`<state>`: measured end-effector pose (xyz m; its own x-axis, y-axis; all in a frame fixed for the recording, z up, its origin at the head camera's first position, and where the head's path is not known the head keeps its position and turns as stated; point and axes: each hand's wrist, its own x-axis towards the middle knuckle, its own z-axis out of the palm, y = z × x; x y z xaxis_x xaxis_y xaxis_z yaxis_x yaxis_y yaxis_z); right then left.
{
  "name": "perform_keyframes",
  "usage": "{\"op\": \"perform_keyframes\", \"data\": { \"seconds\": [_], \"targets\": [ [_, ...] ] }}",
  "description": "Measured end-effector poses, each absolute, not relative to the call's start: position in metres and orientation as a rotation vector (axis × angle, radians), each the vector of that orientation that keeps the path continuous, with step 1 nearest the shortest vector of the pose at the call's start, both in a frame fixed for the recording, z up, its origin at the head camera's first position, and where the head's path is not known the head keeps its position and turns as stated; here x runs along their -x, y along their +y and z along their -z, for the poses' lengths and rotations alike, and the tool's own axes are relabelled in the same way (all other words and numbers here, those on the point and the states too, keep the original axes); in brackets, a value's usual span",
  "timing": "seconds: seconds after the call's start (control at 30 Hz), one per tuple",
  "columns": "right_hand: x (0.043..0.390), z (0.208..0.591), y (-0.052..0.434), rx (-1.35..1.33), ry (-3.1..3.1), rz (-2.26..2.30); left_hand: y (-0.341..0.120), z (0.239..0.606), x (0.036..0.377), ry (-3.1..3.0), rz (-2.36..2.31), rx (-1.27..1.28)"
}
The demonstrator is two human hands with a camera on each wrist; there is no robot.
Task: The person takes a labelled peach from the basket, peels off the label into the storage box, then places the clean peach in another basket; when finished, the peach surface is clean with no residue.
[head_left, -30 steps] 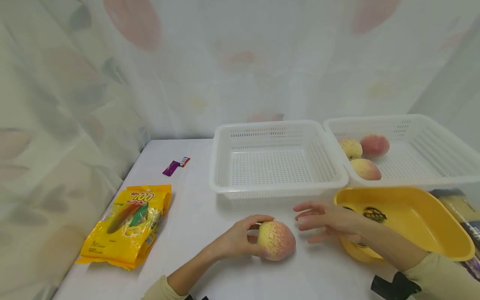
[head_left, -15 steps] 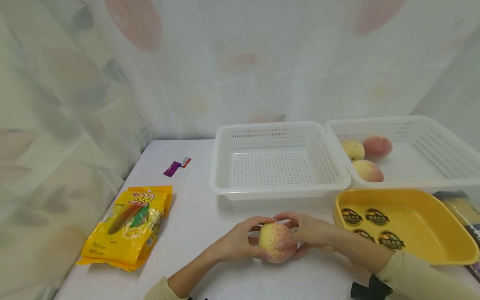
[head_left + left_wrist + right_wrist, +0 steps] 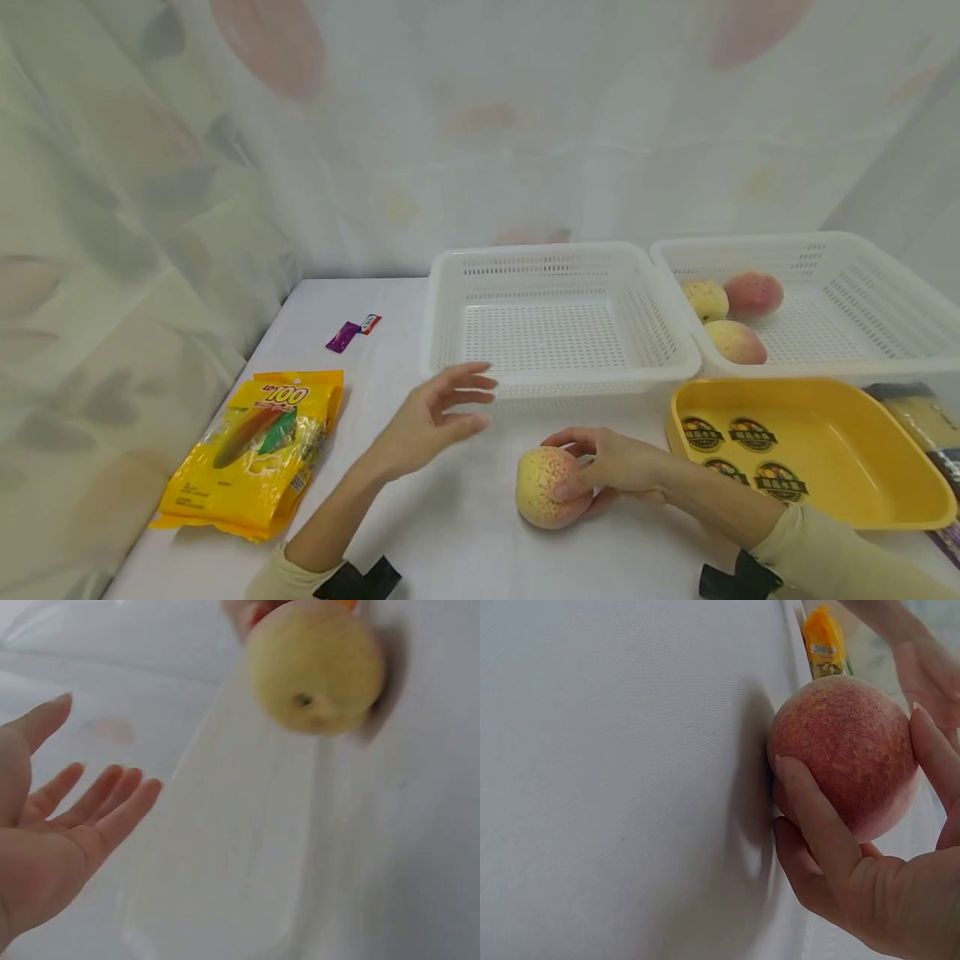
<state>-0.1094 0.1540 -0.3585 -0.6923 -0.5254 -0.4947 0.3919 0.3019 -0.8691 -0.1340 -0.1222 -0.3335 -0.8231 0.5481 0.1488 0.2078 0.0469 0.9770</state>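
A yellow-and-pink peach [image 3: 546,492] is at the front middle of the white table, gripped from its right side by my right hand [image 3: 618,467]. The right wrist view shows the thumb and fingers curled round the red side of the peach [image 3: 847,750]. My left hand [image 3: 427,425] is raised apart from the fruit, to its left, near the front rim of a white basket [image 3: 562,375]. Its fingers are spread and hold nothing; in the left wrist view the left hand [image 3: 67,832] shows its palm, with the peach [image 3: 315,667] beyond it.
Several peaches [image 3: 753,294] lie in a second white basket [image 3: 832,367] at the back right. Before it stands a yellow tub [image 3: 862,450] with round stickers, a dark-topped package [image 3: 911,408] beside it. A yellow candy bag [image 3: 255,458] and small wrappers [image 3: 343,337] lie left.
My right hand has come in from the right and taken hold of the peach. My left hand has let go of it and moved up and left. The peach stays nearly in place.
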Motion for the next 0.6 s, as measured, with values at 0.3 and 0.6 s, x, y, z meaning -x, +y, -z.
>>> {"op": "perform_keyframes", "data": {
  "seconds": [0.3, 0.6],
  "targets": [
    [0.109, 0.357, 0.154, 0.127, 1.816, 1.487, -0.161, 0.322, 0.160, 2.449, -2.154, -0.326],
    [0.108, 0.357, 0.153, 0.125, 1.814, 1.489, -0.168, 0.357, 0.180, 2.238, -2.053, -0.074]
  ]
}}
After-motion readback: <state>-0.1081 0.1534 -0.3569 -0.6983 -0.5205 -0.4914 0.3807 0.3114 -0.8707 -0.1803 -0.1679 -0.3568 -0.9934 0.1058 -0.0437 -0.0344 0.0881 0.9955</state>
